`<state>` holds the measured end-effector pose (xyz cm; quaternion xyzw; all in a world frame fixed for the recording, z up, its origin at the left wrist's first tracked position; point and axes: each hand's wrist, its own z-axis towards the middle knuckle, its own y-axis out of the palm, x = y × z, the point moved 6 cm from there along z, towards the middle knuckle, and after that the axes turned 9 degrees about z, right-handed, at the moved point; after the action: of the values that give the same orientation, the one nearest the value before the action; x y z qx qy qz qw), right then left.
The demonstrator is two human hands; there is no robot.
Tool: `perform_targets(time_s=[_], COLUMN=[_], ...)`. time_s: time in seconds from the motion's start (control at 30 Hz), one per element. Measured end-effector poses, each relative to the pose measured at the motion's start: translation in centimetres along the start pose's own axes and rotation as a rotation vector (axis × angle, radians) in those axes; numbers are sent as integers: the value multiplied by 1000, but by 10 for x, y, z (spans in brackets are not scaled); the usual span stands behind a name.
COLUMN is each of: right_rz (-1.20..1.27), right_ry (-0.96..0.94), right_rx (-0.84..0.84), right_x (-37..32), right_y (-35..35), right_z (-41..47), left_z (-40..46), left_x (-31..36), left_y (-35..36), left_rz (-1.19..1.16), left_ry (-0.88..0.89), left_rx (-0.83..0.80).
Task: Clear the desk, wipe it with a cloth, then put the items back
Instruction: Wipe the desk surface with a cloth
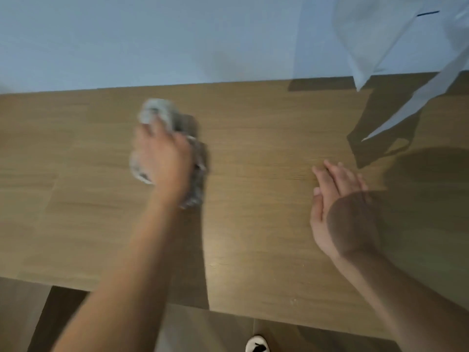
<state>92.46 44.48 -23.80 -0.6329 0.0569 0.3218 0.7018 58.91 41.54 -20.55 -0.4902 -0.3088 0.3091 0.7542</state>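
Left fingers (152, 125): I read them curled down over the cloth (162, 115), pressing it flat to the desk (253, 224); motion blur smears the tips, so I cannot tell exactly how each one lies.
Left hand (162, 153): it sits on top of the cloth, forearm running back toward 7 o'clock off the near desk edge.
Cloth: a bunched grey rag under the left hand, spilling out past the fingers at 12 o'clock and past the wrist at 4 o'clock. Its long axis runs roughly 11 to 5 o'clock.
Right fingers (330, 174): straight and held close together, pointing to 11 o'clock, holding nothing.
Right hand (340, 214): edge-on and tilted, well apart from the cloth at 3 o'clock of it; whether it touches the desk I cannot tell.
Key relation: the cloth is already under the left hand, so that hand alone does the wiping; I judge the wide bare wood between the two hands, at 3 o'clock of the cloth, is where the next stroke would go.
Stage: no items show on the desk, so I judge clearing done and wiping under way.
Hard to make out: a pale sheet or fabric (396, 59) hangs in at 1 o'clock, cut by the frame, casting shadow over the right desk end. A shoe (256, 344) shows at 6 o'clock on the floor.
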Motion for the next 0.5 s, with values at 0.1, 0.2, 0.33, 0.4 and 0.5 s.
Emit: perform_targets(time_s=[0.1, 0.2, 0.33, 0.4, 0.5], right_rz=[-32, -64, -68, -70, -83], right_ry=[9, 35, 38, 53, 74], right_rx=[-53, -77, -63, -80, -132], right_x=[1, 1, -2, -1, 0], right_y=[1, 0, -2, -2, 0], right_z=[1, -1, 0, 0, 0], left_z=[47, 16, -77, -64, 22], left_x=[-29, 53, 180, 183, 117], left_y=[10, 18, 17, 15, 37], left_rz=[81, 84, -85, -109, 109], left_ry=[-342, -74, 724, 854, 394], left_rx=[-140, -136, -289, -205, -40])
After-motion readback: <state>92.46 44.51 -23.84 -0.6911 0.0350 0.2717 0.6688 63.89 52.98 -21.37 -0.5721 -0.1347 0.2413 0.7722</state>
